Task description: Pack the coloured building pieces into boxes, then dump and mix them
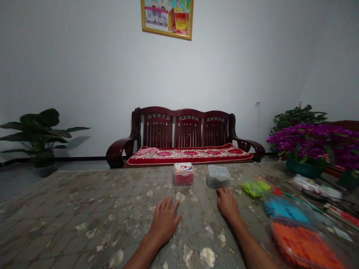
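Head view: left hand (165, 222) spread palm-down, right hand (227, 204) loosely bent, each grip unclenched.

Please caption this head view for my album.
Left hand over a patterned tablecloth, right hand near the grey box, red box to its left.

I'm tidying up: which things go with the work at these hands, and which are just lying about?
Likely with the work:
Grey box, by the right hand
Red box, ahead of the left hand
Perhaps green pieces, blue pieces, orange pieces

Likely just lying about:
Purple flowers
Potted plant at left
Sofa
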A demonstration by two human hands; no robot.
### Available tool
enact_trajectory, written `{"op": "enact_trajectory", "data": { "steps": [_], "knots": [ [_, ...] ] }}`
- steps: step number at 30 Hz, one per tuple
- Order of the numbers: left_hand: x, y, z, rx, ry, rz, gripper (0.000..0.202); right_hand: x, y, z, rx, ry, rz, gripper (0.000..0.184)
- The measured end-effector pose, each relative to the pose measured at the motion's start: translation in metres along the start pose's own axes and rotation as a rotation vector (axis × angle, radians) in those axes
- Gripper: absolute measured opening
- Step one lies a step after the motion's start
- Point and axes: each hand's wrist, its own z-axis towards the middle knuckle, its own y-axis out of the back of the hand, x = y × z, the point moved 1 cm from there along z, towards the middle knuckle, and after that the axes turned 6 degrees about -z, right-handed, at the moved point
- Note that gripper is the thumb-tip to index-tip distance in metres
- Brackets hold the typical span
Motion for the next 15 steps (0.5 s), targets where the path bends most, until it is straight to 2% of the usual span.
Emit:
{"op": "enact_trajectory", "data": {
  "steps": [4,8,12,15],
  "knots": [
    [0.001,-0.001,0.0,-0.004,0.005,-0.038,0.053,-0.003,-0.003,0.0,-0.029,0.032,0.005,0.038],
    [0.004,-0.003,0.001,-0.034,-0.001,-0.076,0.053,0.001,-0.008,-0.004,-0.047,0.168,0.134,0.041],
    [0.01,-0.003,0.008,-0.104,-0.036,-0.224,0.042,0.034,-0.019,-0.002,-0.154,0.343,0.422,0.055],
    [0.021,-0.001,0.016,-0.168,-0.005,-0.446,0.041,0.069,-0.026,0.017,-0.262,0.373,0.573,0.065]
  ]
}}
